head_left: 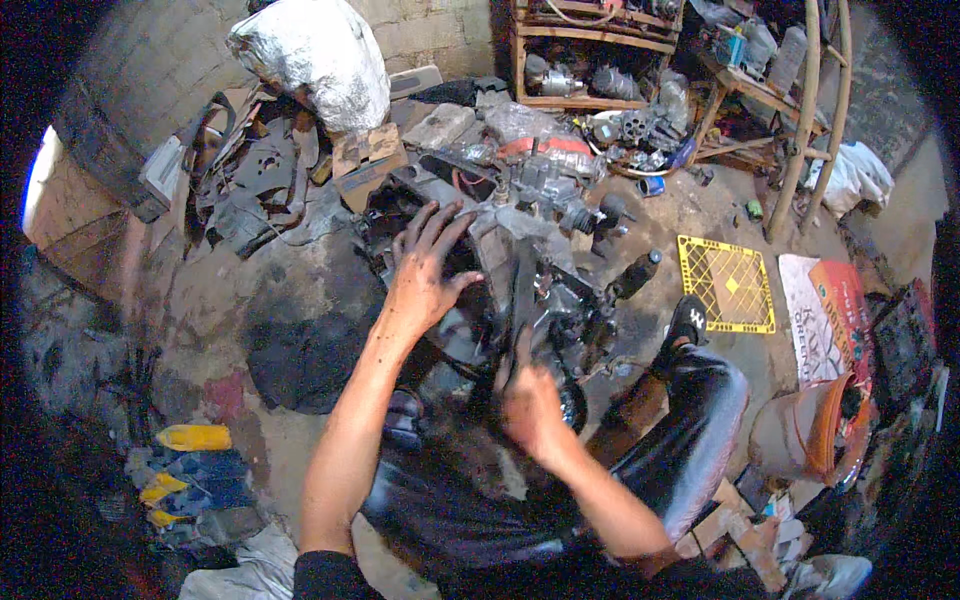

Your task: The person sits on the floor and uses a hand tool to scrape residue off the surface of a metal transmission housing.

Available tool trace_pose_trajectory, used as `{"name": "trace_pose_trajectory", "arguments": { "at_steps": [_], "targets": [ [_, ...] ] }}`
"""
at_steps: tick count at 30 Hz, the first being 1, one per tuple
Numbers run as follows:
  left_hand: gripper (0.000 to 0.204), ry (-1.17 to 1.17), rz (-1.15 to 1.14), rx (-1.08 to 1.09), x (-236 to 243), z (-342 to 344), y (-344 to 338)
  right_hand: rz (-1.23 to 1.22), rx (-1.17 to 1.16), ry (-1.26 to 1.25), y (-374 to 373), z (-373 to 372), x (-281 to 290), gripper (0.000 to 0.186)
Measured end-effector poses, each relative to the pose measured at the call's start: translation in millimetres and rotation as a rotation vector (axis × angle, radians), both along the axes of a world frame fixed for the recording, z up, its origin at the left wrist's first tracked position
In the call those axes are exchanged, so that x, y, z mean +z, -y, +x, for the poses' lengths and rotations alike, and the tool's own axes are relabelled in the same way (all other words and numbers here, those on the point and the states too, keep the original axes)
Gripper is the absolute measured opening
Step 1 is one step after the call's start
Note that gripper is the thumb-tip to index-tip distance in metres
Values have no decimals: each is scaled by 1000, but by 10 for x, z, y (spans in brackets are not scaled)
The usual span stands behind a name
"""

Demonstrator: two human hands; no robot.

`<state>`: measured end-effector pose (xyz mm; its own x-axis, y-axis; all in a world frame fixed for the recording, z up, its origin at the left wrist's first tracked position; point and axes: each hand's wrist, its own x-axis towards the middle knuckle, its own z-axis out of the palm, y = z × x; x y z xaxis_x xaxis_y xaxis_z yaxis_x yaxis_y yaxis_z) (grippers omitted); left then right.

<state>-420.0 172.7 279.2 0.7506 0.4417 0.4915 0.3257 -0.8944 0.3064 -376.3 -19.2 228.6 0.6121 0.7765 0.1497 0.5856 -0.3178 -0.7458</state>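
Note:
A large grimy metal housing, like an engine or gearbox, stands on the floor between my legs. My left hand lies on its left side, fingers spread and blackened, holding nothing. Closer to me, my right hand is closed round the near end of a dark, flat, bar-like tool. One finger stretches along the tool, which points away from me over the housing. The exact kind of tool is not clear, and blur softens the right fingers. Whether the tool's far end touches the metal I cannot tell.
Beyond the housing lie a cardboard box, a white sack and scrap parts. A yellow plastic crate and a dark bottle are to the right. Wooden shelves and a wooden ladder stand at the back right.

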Motion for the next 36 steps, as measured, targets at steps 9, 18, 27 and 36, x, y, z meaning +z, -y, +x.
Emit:
{"name": "trace_pose_trajectory", "arguments": {
  "at_steps": [9,18,27,36],
  "targets": [
    [79,-29,5,-8,96,-21,17,-35,29,47,-557,616,-137,35],
    [80,-47,-21,-7,141,11,9,-296,80,136,-871,854,28,34],
    [76,-43,-24,-6,97,-17,18,-107,-43,225,-324,329,-124,63],
    [72,-39,8,0,104,-26,29,-239,-24,15,150,-88,-81,75]
  ]
}}
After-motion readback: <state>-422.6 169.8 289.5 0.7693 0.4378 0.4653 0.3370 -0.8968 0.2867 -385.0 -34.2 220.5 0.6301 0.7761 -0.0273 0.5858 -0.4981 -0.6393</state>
